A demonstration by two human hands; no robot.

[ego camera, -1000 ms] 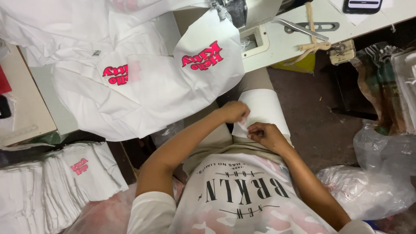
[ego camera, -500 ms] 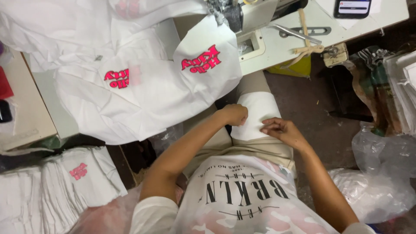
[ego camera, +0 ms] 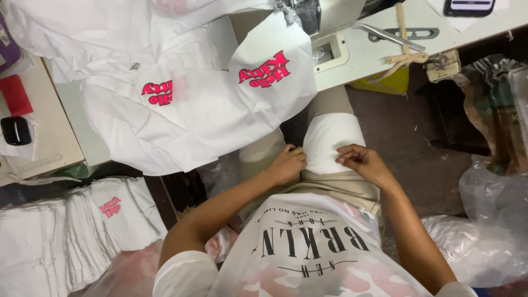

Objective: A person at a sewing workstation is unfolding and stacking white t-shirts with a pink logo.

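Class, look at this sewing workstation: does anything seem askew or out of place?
The white fabric pieces with pink print lie crumpled and overhang the pale table's edge. Both hands grip a small white fabric piece on the lap.

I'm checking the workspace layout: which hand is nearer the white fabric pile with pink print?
Left. The left hand rests at the left edge of the white piece on the lap, just below the pile. The right hand lies further right, across the lap piece.

Cloth piece [ego camera: 330, 140] on lap between both hands [ego camera: 324, 164], garments [ego camera: 187, 104] behind-left.
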